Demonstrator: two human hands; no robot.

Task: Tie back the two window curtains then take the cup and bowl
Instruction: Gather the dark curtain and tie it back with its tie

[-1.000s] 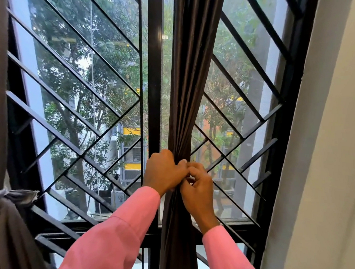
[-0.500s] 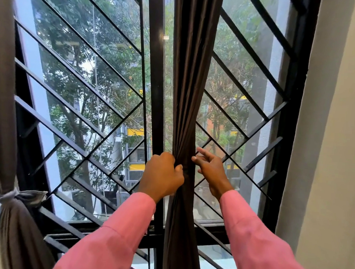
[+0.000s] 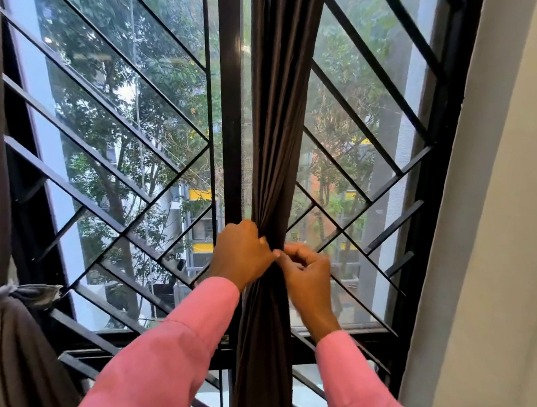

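Head view: a dark brown pleated fabric curtain [image 3: 278, 125] hangs down the middle of the window, drawn into a narrow column. The left hand [image 3: 242, 255] grips it from its left side, where the bundle is narrowest. Its fingers [image 3: 237, 231] are curled round the gathered cloth, and the thumb lies across the front. The right hand [image 3: 310, 275] is just to the right of it, on the front of the same bundle. Its fingers [image 3: 301, 257] are curled inward and pressed together, and one fingertip touches the left thumb. They seem to pinch at the cloth, but I cannot tell whether they hold a fold or a tie. Above both sets of fingers the curtain runs straight up out of view. Below them it falls between the two pink long sleeves [image 3: 173, 354].

Behind the fingers is a black metal window grille of slanted bars [image 3: 109, 105], with green trees [image 3: 162, 71] beyond the glass. Far to the left of the left fingers and lower down, a second grey-brown fabric curtain [image 3: 16, 351] is gathered. A pale grey cloth tie [image 3: 19, 293] is knotted round it. Well to the right of the right fingers stands a cream painted wall [image 3: 511, 218].
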